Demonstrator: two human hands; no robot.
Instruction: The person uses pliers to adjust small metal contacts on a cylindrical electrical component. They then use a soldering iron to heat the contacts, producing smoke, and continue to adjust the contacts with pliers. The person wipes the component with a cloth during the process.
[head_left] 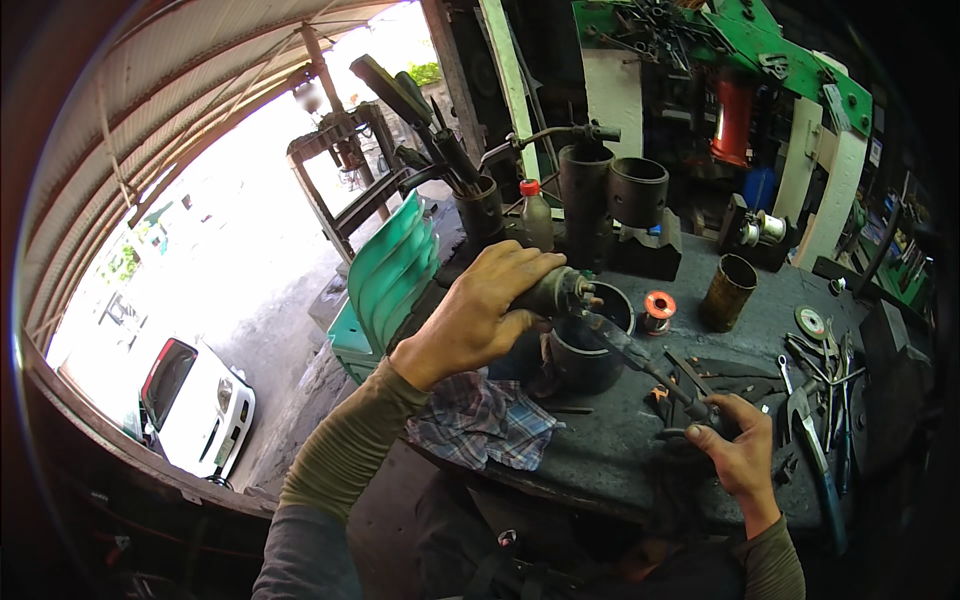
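Note:
My left hand [485, 310] grips a dark metal cylindrical part [548, 291] with a fitting on its end, held over a black round container [585, 363] on the bench. My right hand [738, 455] is closed around the near end of a long dark metal tool [630, 355], which slants up to the held part. A crumpled plaid cloth [485, 425] lies below my left wrist. An orange spool [658, 310] and a rusty can [728, 292] stand behind the tool. Wrenches and other hand tools [815, 440] lie right of my right hand.
A dark workbench [600, 460] holds metal cylinders [637, 190], tubs of tools [478, 210] and a red-capped bottle [536, 225]. Green plastic pieces [390, 270] stand at its left. Green machinery [740, 50] is behind. A white car [220, 420] is outside at the left.

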